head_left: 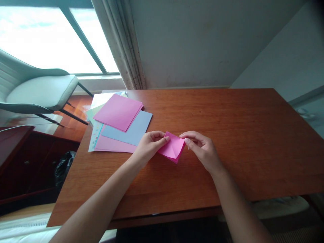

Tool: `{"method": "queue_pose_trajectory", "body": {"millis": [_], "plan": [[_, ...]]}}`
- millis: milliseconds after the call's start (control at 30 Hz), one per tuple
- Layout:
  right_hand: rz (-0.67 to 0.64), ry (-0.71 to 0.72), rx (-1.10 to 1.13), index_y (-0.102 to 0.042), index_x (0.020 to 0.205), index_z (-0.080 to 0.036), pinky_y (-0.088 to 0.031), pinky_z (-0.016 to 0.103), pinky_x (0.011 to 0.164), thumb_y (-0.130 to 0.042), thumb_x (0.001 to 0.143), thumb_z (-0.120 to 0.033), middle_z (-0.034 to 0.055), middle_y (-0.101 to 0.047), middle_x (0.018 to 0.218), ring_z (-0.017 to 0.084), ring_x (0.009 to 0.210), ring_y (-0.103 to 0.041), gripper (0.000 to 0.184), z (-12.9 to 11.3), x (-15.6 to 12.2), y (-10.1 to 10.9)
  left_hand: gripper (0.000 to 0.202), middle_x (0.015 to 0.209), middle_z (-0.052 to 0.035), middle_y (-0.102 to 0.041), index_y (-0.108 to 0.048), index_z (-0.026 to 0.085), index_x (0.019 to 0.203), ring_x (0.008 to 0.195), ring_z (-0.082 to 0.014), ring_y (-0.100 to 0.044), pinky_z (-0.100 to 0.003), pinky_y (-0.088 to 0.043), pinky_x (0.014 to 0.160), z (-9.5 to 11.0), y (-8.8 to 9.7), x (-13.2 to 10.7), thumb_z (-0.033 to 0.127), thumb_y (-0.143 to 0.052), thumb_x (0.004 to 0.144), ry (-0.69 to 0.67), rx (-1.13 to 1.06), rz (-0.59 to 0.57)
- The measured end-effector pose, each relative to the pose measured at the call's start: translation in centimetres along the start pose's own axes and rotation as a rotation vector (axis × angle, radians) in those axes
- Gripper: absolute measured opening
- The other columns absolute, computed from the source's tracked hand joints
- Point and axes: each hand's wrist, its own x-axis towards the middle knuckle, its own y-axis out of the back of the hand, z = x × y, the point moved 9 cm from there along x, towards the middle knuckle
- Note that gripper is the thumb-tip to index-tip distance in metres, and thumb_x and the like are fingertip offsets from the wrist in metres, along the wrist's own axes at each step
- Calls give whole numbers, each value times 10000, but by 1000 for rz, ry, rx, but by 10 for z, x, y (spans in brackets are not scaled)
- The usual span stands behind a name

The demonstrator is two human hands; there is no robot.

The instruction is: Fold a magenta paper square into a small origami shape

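A folded pink paper square [173,145], with crease lines and more than one layer, is held between my hands above the table. My left hand [153,143] grips its left side, thumb on top and fingers beneath. At the right corner, my right hand [199,145] pinches the paper between thumb and forefinger. The layers sit slightly apart along the near edge.
A brown wooden table [240,135] lies under my hands. Left of them are pink sheets [118,111], a blue-grey sheet [131,130] and light pink sheets [113,144], overlapping. A pale chair [43,89] stands by the window, near a curtain [124,40].
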Motion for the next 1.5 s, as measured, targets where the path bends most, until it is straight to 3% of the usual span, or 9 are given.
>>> {"method": "queue_pose_trajectory", "body": {"millis": [300, 533, 833, 1033, 1200, 1367, 1500], "plan": [[9, 55, -29, -741, 891, -236, -531, 337, 825, -636, 910, -323, 62, -717, 1049, 226, 1031, -651, 137, -3, 1, 0, 308, 745, -18, -671, -697, 136, 816, 622, -114, -557, -203, -395, 547, -2, -5, -1, 431, -763, 759, 15, 21, -44], [79, 111, -103, -752, 851, -254, -523, 324, 743, -667, 894, -368, 49, -645, 917, 198, 882, -622, 149, -6, 0, 6, 302, 737, -17, -668, -694, 135, 829, 610, -109, -555, -196, -381, 542, 0, -5, -3, 417, -771, 756, 30, -16, -36], [66, 193, -228, -745, 869, -266, -512, 370, 798, -629, 924, -350, 38, -715, 857, 215, 848, -631, 154, -19, -3, 4, 315, 757, -24, -679, -700, 144, 817, 619, -126, -556, -215, -392, 543, 3, -4, -1, 447, -756, 755, -11, 45, -29], [68, 100, -236, -719, 1067, -254, -525, 341, 799, -631, 915, -372, 45, -711, 969, 210, 898, -661, 212, -10, -4, 3, 313, 773, -24, -668, -690, 142, 826, 654, -128, -548, -211, -389, 569, 5, -2, -1, 443, -755, 765, -35, 19, -6], [44, 81, -289, -724, 1021, -242, -529, 326, 732, -643, 894, -323, 48, -725, 936, 202, 828, -667, 171, -3, -2, 0, 320, 801, -36, -673, -688, 145, 829, 693, -142, -561, -221, -413, 606, 6, -5, -1, 459, -735, 788, -72, 8, -40], [102, 126, -281, -711, 1011, -241, -532, 336, 749, -636, 889, -323, 61, -713, 1011, 210, 871, -655, 165, -7, -1, 4, 321, 792, -32, -684, -686, 151, 811, 681, -143, -565, -224, -411, 601, 7, -5, -2, 467, -735, 786, -82, -1, -37], [6, 36, -207, -716, 1006, -238, -540, 323, 708, -633, 896, -362, 56, -736, 978, 215, 853, -679, 186, 3, -2, -5, 300, 813, -42, -697, -717, 147, 857, 709, -155, -584, -240, -439, 646, 9, -14, -5, 445, -694, 830, -136, 78, -106]]}}
